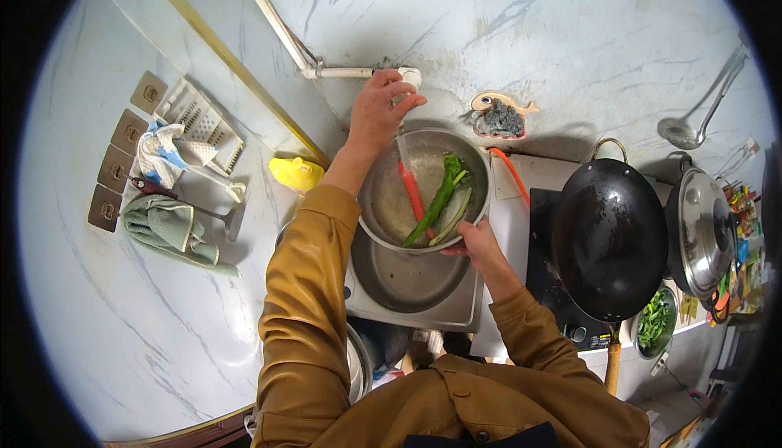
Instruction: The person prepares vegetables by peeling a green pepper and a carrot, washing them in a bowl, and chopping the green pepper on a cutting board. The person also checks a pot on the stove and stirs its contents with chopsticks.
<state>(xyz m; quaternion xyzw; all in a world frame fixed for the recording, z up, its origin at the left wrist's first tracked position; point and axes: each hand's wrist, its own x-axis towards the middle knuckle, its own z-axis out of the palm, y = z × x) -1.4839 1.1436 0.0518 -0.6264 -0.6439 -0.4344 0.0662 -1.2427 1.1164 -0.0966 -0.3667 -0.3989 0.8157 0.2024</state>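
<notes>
My left hand [388,109] is up at the white plastic tap [410,76] on the wall. Its thumb and fingers close on the tap, and they hide part of it. A thin stream of water [401,144] drops from there into a metal basin [368,219]. My right hand [479,245] grips the near right rim of that basin. Water lies in the basin, along with a red chili pepper [412,194], a long green pepper [431,214] and a pale green stalk [453,219]. The basin is over a stainless steel sink [412,286], covering its far part.
At right, a black wok [611,240] stands on an induction cooker [540,277], beside a lidded pot [702,228]. Chopped greens [654,320] fill a bowl. A steel wool scrubber [501,121], a skimmer ladle [684,133] and a green towel [168,228] are at the walls.
</notes>
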